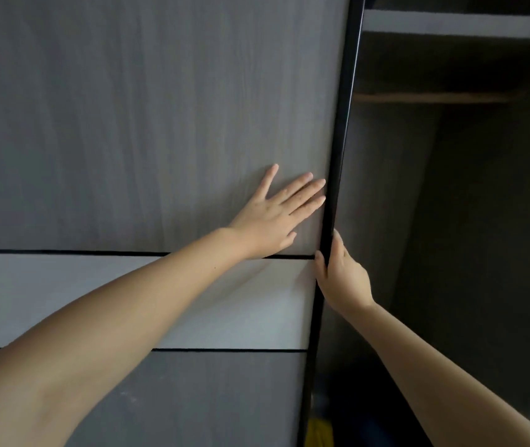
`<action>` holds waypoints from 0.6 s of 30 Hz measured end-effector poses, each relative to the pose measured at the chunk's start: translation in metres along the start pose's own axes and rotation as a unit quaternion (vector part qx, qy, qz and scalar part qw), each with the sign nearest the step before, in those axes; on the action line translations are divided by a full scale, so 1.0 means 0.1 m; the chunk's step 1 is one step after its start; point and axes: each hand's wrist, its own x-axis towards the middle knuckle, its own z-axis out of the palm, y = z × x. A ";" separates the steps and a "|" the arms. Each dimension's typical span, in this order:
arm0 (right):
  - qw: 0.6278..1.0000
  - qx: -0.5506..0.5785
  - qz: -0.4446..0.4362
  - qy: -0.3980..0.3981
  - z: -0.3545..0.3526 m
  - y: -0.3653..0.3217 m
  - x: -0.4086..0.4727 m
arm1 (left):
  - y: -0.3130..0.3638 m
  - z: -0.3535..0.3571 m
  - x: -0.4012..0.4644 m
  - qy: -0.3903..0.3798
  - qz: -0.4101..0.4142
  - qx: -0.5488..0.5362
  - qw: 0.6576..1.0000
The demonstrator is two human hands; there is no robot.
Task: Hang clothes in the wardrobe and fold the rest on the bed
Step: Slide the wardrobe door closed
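Two hands work on the sliding wardrobe door (160, 124). The left hand (276, 214) lies flat on the grey wood-grain panel, fingers straight and spread, the palm pressing just beside the black edge frame (337, 156). The right hand (341, 272) curls round that frame lower down, fingers wrapped over the front of the edge and the thumb on the inner side, pinching the strip between them.

The step in hand looks like sliding the door along its track to open or close the wardrobe; which way cannot be told. To do it well, the person would likely keep the push level and steady, letting the flat palm drive the panel while the gripping hand guides the edge, so the door does not twist or jam. Fingers round the edge risk being caught if the door meets another panel, so they should come off before the end of travel.

No clothes are plainly visible; only something yellow (318, 430) shows low in the gap, too small to identify.

The door carries a paler band (95, 301) between two thin black lines. Inside, the wardrobe interior (466, 221) is dark, with a pale shelf (450, 24) at the top and a wooden rail (428, 98) beneath it, bare where visible.
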 end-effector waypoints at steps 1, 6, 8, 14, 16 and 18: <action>1.000 -0.008 0.025 0.008 -0.07 0.09 -0.01 | 0.03 -0.01 0.05 0.001 0.019 0.000 1.000; 0.986 0.018 0.153 0.063 -0.49 0.50 -0.14 | 0.16 0.01 0.21 0.010 0.034 0.010 0.999; 0.984 -0.005 0.143 0.106 -0.57 0.53 -0.26 | 0.15 0.02 0.23 0.008 0.029 0.008 1.000; 0.981 0.106 0.163 0.003 -0.18 0.22 -0.55 | 0.22 0.08 0.34 -0.001 0.022 0.021 1.000; 0.957 0.186 0.221 0.013 -0.05 0.16 -0.50 | 0.23 0.05 0.44 0.006 0.018 0.020 1.000; 0.937 0.226 0.266 0.030 -0.01 0.13 -0.39 | 0.24 0.00 0.57 0.018 0.026 0.015 0.999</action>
